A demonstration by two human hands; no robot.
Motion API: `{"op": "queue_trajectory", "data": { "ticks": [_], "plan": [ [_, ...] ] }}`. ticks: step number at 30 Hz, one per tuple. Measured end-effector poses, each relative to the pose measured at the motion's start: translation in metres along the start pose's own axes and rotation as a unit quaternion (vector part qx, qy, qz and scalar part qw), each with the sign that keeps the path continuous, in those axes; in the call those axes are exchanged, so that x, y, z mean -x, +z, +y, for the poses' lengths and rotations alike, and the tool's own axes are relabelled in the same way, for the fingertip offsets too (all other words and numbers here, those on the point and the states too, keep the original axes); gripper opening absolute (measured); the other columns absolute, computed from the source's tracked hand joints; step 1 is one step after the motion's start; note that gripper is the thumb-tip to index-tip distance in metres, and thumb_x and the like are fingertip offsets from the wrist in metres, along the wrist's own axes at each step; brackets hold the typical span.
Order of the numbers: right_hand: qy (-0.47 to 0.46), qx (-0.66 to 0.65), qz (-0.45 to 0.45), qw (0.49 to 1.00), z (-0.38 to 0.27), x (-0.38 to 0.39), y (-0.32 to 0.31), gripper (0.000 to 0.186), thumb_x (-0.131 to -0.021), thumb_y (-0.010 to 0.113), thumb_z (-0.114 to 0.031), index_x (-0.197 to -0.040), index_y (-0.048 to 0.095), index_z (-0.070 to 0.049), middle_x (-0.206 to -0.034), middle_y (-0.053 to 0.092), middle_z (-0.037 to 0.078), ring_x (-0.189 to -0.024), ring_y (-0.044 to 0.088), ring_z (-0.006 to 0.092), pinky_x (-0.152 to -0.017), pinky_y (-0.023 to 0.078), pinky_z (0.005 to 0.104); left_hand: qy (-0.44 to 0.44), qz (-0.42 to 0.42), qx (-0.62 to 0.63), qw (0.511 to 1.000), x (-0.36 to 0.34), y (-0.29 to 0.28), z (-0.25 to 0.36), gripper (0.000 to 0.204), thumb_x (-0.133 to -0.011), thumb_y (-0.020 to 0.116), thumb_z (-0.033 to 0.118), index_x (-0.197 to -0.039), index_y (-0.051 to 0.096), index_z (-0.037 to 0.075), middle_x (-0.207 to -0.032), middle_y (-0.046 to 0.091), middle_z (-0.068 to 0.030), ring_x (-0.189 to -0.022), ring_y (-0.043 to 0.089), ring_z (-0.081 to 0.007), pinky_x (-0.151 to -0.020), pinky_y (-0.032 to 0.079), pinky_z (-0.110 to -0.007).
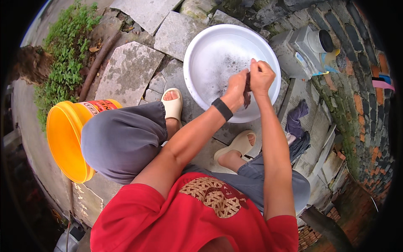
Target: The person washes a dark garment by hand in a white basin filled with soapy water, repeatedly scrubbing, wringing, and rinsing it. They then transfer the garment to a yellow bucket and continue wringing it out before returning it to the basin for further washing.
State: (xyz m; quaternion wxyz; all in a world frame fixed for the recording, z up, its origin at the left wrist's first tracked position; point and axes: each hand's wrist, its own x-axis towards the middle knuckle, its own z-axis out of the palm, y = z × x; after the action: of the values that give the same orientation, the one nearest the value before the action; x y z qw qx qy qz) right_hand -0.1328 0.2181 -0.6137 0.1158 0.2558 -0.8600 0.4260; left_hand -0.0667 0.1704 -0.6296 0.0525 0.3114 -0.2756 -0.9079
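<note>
Over the right part of a white round basin [189, 80], my two hands are close together with a dark, wet piece of cloth [247, 99] between them. My left hand [238, 87], below a black wristband, is closed on the cloth. My right hand [262, 77] is bent into a fist beside it, gripping the same cloth; its fingers are partly hidden. A short end of the cloth hangs below the hands. White suds and greyish bubbles cover the water [212, 63] in the basin.
A yellow bucket [56, 138] lies tipped at the left. On the right, dark crumpled clothes [297, 122] rest on a ribbed slab [308, 94]. Grey containers [294, 52] stand by a brick wall [363, 75]. Uneven paving stones [130, 69] and green plants [63, 54] are at the far left.
</note>
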Motion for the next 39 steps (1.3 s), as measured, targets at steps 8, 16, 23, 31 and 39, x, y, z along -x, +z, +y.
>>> {"op": "queue_trajectory", "data": {
  "ticks": [8,16,23,31,39],
  "plan": [
    [-0.114,-0.098,-0.043,0.988,-0.052,0.021,0.008,0.019,-0.071,0.064,-0.008,-0.057,0.05,-0.004,-0.055,0.048,0.009,-0.045,0.046,0.0222,-0.047,0.04,0.032,0.079,-0.022,0.01,0.997,-0.019,-0.028,0.013,0.024,-0.09,0.047,0.021,-0.072,0.051,0.008,-0.069,0.052,-0.0048,-0.061,0.052,-0.0143,-0.052,0.042,-0.03],
    [0.191,-0.16,0.061,0.967,0.026,-0.009,-0.009,0.024,-0.084,0.061,-0.019,-0.071,0.061,0.0,-0.068,0.057,0.006,-0.065,0.052,0.0141,-0.062,0.042,0.0287,-0.08,0.066,0.124,0.987,0.018,0.015,0.052,0.049,-0.085,0.048,0.054,-0.087,0.055,0.006,-0.073,0.057,-0.0056,-0.054,0.051,-0.0175,-0.047,0.04,-0.03],
    [-0.177,-0.094,-0.084,0.976,-0.062,0.032,0.013,0.018,-0.07,0.067,-0.004,-0.061,0.052,-0.002,-0.058,0.048,0.009,-0.051,0.049,0.0175,-0.049,0.039,0.0312,-0.084,-0.152,0.249,0.953,-0.02,-0.055,0.011,0.029,-0.092,0.047,0.034,-0.079,0.054,0.01,-0.065,0.052,-0.0021,-0.056,0.053,-0.0167,-0.05,0.044,-0.031],
    [-0.067,-0.081,-0.053,0.993,-0.057,0.013,-0.005,0.021,-0.073,0.066,-0.011,-0.058,0.053,-0.004,-0.058,0.052,0.01,-0.052,0.052,0.0286,-0.049,0.042,0.0346,-0.019,0.031,0.182,0.983,0.002,-0.005,0.017,0.021,-0.09,0.038,0.015,-0.08,0.054,0.005,-0.066,0.052,-0.0046,-0.053,0.049,-0.0153,-0.045,0.039,-0.029],
    [-0.06,0.109,-0.011,0.992,0.001,-0.027,-0.034,0.023,-0.083,0.057,-0.023,-0.091,0.063,-0.003,-0.099,0.06,0.014,-0.089,0.059,0.0305,-0.081,0.044,0.0361,-0.077,0.021,-0.113,0.99,0.017,0.015,0.062,0.044,-0.09,0.047,0.042,-0.093,0.057,-0.001,-0.069,0.056,-0.0087,-0.052,0.052,-0.0175,-0.045,0.041,-0.031]
  ]
}}
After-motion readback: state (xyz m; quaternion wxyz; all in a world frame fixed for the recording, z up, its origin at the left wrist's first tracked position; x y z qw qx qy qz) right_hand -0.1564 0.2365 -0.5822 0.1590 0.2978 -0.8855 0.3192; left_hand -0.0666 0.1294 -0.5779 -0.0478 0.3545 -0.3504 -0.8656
